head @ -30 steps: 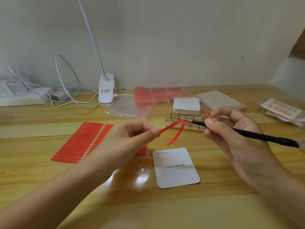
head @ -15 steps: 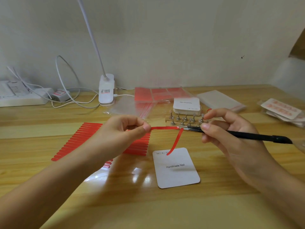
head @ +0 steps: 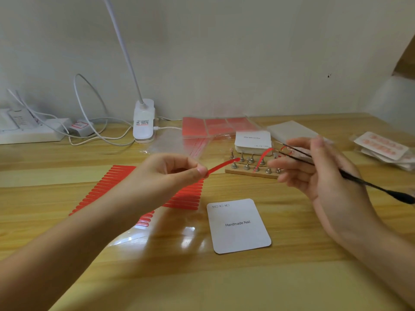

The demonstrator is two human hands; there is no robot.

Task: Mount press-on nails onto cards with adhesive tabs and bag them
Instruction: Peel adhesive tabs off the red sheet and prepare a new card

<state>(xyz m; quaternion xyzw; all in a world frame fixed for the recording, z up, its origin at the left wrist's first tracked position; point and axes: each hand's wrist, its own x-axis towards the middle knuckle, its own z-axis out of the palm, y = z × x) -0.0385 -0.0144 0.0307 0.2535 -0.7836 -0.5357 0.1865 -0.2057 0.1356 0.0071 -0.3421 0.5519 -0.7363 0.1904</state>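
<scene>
Pinching one red strip between thumb and forefinger of my left hand while my right hand grips tweezers closed on another, I should lower them slowly and lay them straight on the white card flat on the surface.

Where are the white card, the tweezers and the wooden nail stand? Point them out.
white card (head: 240, 230): head view, its printed face.
tweezers (head: 359, 181): head view, the black shaft.
wooden nail stand (head: 244, 172): head view, its front edge.
</scene>
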